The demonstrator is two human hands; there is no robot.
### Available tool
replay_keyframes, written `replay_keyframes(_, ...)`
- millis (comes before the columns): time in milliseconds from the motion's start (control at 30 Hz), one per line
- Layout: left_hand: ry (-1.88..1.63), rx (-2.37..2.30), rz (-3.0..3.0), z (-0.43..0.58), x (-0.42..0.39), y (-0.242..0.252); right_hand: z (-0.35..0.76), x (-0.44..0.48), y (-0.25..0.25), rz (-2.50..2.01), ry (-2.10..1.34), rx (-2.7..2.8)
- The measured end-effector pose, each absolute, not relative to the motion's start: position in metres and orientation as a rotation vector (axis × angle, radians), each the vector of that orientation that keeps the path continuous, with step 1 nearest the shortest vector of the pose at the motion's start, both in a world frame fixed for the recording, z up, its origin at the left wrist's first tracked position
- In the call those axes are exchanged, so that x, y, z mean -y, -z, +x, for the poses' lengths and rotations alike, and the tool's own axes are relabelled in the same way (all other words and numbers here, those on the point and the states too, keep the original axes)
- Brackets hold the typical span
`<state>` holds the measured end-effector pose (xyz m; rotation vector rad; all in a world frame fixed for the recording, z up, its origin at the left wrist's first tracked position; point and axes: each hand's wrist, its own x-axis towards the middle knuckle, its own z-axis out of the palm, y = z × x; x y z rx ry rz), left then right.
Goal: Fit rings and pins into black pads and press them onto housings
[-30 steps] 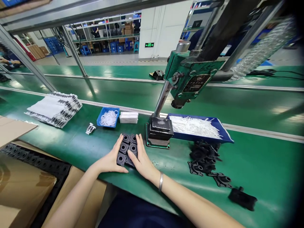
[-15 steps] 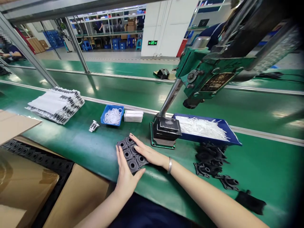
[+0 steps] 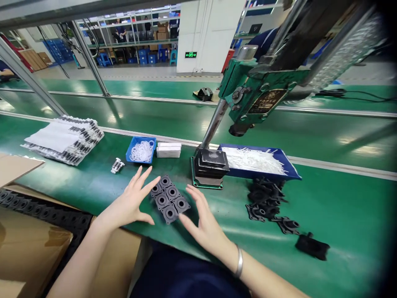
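A tight block of several black square rubber parts (image 3: 169,198) with round holes lies on the green bench near its front edge. My left hand (image 3: 130,203) hovers at the block's left side, fingers spread, its fingertips close to the nearest part. My right hand (image 3: 203,221) is just to the right and in front of the block, fingers stretched out and apart. Neither hand holds anything.
A green hand press (image 3: 257,91) with a black base (image 3: 211,165) stands behind the block. A blue tray of white strips (image 3: 257,161), a pile of loose black parts (image 3: 266,203), a small blue bin of white rings (image 3: 141,151), a white stack (image 3: 62,138), cardboard boxes (image 3: 31,240).
Both hands have come off the block of black parts and opened. The block now lies turned at an angle, where earlier the hands squeezed it from both sides.
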<state>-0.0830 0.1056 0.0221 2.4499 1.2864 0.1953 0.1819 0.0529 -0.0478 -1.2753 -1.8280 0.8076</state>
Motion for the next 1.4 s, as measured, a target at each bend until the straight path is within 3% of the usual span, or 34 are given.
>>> replay_keyframes(200, 0.084, -1.025, 2.711, -0.048, -0.13, -0.015, 0.151, -0.033, 0.061, -1.349, -0.696, 1.826)
replay_keyframes(467, 0.049, -0.833, 2.674, -0.039, -0.144, -0.006, 0.137, -0.041, 0.069, -1.408, -0.607, 1.746)
replay_keyframes(633, -0.035, -1.065, 2.655, -0.037, -0.127, -0.002, 0.156, -0.052, 0.066, -1.292, -0.647, 1.817)
replay_keyframes(1000, -0.008, -2.027, 2.359, 0.007, -0.065, 0.011, 0.202, -0.095, 0.06, -1.114, -0.79, 2.015)
replay_keyframes(1267, 0.012, -1.475, 2.638, -0.03, -0.088, 0.001, 0.21, -0.082, 0.048, -1.162, -0.574, 2.096)
replay_keyframes(1400, -0.092, -1.42, 2.632, -0.033, -0.09, 0.009, 0.223, -0.073, 0.04, -1.151, -0.492, 2.161)
